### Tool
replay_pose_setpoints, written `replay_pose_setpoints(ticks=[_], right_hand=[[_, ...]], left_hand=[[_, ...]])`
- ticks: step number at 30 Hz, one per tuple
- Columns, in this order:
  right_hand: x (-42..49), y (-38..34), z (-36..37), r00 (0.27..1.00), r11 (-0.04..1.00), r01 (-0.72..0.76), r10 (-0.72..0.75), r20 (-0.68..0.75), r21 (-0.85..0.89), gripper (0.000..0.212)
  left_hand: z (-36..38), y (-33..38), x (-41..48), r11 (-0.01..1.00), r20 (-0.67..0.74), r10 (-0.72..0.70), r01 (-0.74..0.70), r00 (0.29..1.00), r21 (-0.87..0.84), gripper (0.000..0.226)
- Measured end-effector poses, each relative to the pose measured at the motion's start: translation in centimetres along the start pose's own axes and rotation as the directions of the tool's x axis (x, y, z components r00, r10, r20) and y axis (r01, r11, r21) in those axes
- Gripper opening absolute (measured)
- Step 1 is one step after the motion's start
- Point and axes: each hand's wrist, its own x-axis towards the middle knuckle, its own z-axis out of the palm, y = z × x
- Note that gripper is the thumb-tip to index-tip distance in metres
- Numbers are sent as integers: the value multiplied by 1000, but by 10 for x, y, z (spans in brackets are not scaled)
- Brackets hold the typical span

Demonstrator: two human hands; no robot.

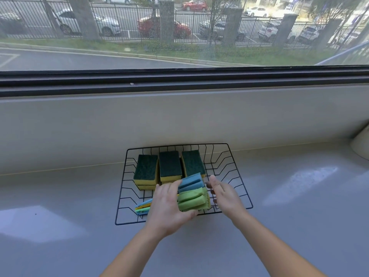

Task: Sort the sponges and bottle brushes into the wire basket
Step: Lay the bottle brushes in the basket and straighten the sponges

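A: Window counter (279, 196), daytime. A bundle of bottle brushes (192, 193), blue and green foam heads, is gripped by the left hand (167, 206), thumb under, fingers over the top. It is steadied on its far side by the right hand (222, 193), fingers curled against the foam. The bundle is held inside the basket (239, 176), toward its near edge, approx. mid-width. Whether it already rests on the wire can't be told.

B: And the sponges?

A: Three stacks of sponges (169, 166), green scrub side up, are lined along the basket's back edge, left to centre. The brush handles (142, 208), yellow, blue, green, are seen sticking out toward the near-left corner.

B: What could go wrong?

A: Judged from this: if the bundle is let go unevenly, the heads could fan apart and roll. A handle might be poked through the wire gaps at the near-left corner and caught. The light basket could be shoved along the slick counter if pressed sideways. The nearest stack could be knocked over.

B: Any brand or writing?

A: None can be read; no labels are visible on sponges, brushes or basket.
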Motion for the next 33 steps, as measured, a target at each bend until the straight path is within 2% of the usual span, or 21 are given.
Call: replay_pose_setpoints(ticks=[4,11,14,18,21,25,33], right_hand=[[-1,0,2,1000,999,16,-18,22,50,60],[-2,5,2,1000,996,31,-31,-4,89,51],[-4,8,-2,998,992,37,-32,-47,125,39],[-10,14,-8,997,991,78,-74,-37,106,7],[-14,13,-7,996,994,81,-83,23,76,15],[-17,9,-7,994,994,109,-110,10,27,14],[-18,9,-8,992,992,123,-124,31,15,16]], left_hand=[[1,-2,-1,994,16,-28,29,999,-109,93],[3,-6,-2,995,56,17,-11,998,-100,88],[2,-8,-2,995,61,-7,13,998,-97,89],[3,-6,1,988,58,-51,59,997,-143,79],[4,-2,2,992,50,-69,73,996,-101,63],[4,0,4,991,39,-99,102,994,-89,51],[5,-2,4,988,52,-104,109,993,-110,61]])
